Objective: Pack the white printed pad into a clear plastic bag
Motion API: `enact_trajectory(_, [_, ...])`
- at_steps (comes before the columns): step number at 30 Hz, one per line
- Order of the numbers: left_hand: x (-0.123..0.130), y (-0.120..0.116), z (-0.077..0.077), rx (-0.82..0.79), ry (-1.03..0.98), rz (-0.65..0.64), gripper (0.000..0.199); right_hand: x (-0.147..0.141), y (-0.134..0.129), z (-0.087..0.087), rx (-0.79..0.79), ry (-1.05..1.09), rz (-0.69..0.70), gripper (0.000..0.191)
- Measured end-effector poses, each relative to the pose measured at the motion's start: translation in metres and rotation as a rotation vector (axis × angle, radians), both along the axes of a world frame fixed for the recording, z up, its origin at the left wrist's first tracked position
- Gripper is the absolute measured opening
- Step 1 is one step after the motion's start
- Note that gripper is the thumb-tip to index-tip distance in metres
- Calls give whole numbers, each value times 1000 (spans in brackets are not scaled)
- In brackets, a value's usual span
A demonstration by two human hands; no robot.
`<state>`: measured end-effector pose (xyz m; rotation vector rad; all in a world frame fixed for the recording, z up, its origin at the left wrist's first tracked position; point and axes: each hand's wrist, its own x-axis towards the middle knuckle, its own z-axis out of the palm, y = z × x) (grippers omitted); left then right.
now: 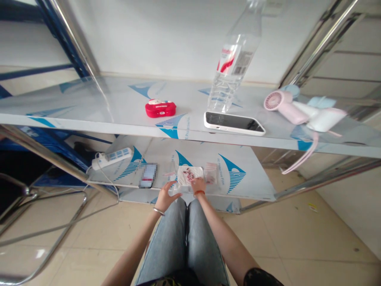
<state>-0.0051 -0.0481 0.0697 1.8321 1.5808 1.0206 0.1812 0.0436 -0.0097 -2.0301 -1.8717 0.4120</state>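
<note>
Both my arms reach down to the lower shelf (256, 186) of a steel rack. My left hand (164, 197) has its fingers spread at the left edge of a clear plastic packet with red print (187, 174), touching it. My right hand (199, 185) presses on the packet's near right corner. A second small clear packet (210, 173) lies just to the right. A blurred card-like item (148, 175) lies to the left of my left hand.
On the upper shelf (89, 107) sit a red case (160, 108), a clear water bottle (232, 67), a phone (233, 122) lying face up and a pink handheld fan (285, 105). A white power strip (111, 157) lies on the lower shelf's left. A chair frame (44, 234) stands at left.
</note>
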Motion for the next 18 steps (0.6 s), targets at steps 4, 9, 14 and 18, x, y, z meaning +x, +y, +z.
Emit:
enact_trajectory(4, [-5, 2, 8, -8, -1, -58, 58, -4, -5, -8, 27, 4, -59, 20])
enact_trajectory(9, [-6, 6, 5, -10, -77, -47, 63, 3, -3, -13, 67, 85, -55, 18])
enact_trajectory(14, [-4, 11, -2, -2, -81, -32, 71, 5, 7, 1, 258, 315, -84, 16])
enact_trajectory(18, [-1, 19, -5, -15, -59, -28, 60, -1, 2, 46, 460, 526, -15, 18])
